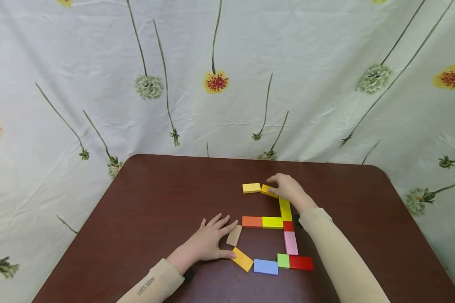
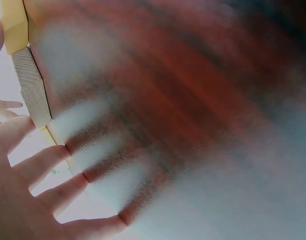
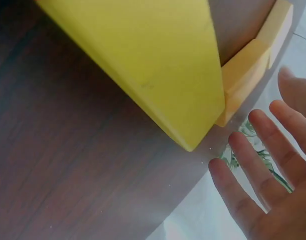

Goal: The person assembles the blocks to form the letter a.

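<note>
Flat coloured blocks lie on the table in a figure of joined lines. My left hand [image 1: 208,242] rests with spread fingers beside its left side, forefinger at a plain wood block [image 1: 234,236] and thumb at the edge of an amber block [image 1: 243,259]. At the far end, my right hand [image 1: 289,191] is over an orange-yellow block [image 1: 266,190], its thumb overlapping it in the head view. In the right wrist view those fingers extend loosely, with a gap to the blocks. A pale yellow block [image 1: 252,188] adjoins on the left; a long yellow block [image 3: 157,65] lies under the right wrist.
An orange block [image 1: 252,221] and a yellow block [image 1: 272,222] form a middle row. Down the right side come a small red block [image 1: 288,226] and a pink block [image 1: 291,243]. Blue [image 1: 266,267], green [image 1: 282,261] and red blocks [image 1: 301,263] line the near side. A flowered cloth [image 1: 227,113] hangs behind.
</note>
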The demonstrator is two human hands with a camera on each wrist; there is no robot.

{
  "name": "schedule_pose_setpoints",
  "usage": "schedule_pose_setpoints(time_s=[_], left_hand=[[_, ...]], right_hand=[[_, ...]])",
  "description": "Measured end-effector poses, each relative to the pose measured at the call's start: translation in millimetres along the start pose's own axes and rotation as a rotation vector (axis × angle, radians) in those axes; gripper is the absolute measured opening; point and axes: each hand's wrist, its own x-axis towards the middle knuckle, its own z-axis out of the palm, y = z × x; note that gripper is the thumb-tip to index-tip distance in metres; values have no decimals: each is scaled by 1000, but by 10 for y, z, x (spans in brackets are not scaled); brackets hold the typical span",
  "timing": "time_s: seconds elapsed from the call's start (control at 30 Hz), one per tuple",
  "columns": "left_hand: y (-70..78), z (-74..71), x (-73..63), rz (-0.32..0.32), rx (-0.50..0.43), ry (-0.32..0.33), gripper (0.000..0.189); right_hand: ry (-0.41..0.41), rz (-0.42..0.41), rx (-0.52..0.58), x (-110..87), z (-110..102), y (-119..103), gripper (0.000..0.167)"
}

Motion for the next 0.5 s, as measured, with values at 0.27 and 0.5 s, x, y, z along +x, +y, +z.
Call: schedule_pose_setpoints(time_s=[0.27, 0.5], left_hand=[[-4, 10, 6, -1, 17, 1, 90], [16, -11, -10, -2, 10, -2, 89]], right_hand=[[-46, -5, -59, 83, 76, 18, 44], [-36, 4, -56, 80, 106, 24, 41]])
